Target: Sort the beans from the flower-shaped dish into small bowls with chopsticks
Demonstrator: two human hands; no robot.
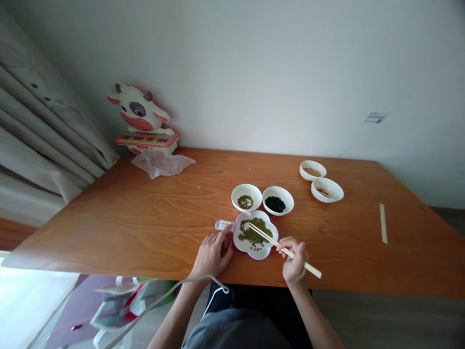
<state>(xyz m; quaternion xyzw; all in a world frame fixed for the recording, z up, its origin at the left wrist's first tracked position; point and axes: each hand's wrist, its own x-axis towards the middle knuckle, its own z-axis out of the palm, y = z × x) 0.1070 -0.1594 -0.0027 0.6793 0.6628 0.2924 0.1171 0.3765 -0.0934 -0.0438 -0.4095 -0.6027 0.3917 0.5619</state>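
Plate (244,246), centre of frame: green beans (250,236), few dark ones. Bowl (247,189), just above: green beans. Second bowl (278,191), beside it: black beans (275,204). Third bowl (306,175), right of centre: yellow beans (312,171). Fourth bowl (329,183), adjacent: reddish bits (322,192). Left hand (213,254): loosely open, index finger at plate handle (224,225). Right hand (295,260): gripping chopsticks (313,270), tips over plate.

Beans (250,235) in dish (241,245) | nearer bowls (247,190) just behind | farther bowls (333,189) rear right | toy (140,114) rear left

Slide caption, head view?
Right hand holds chopsticks over a flower-shaped dish of beans; left hand at its handle.
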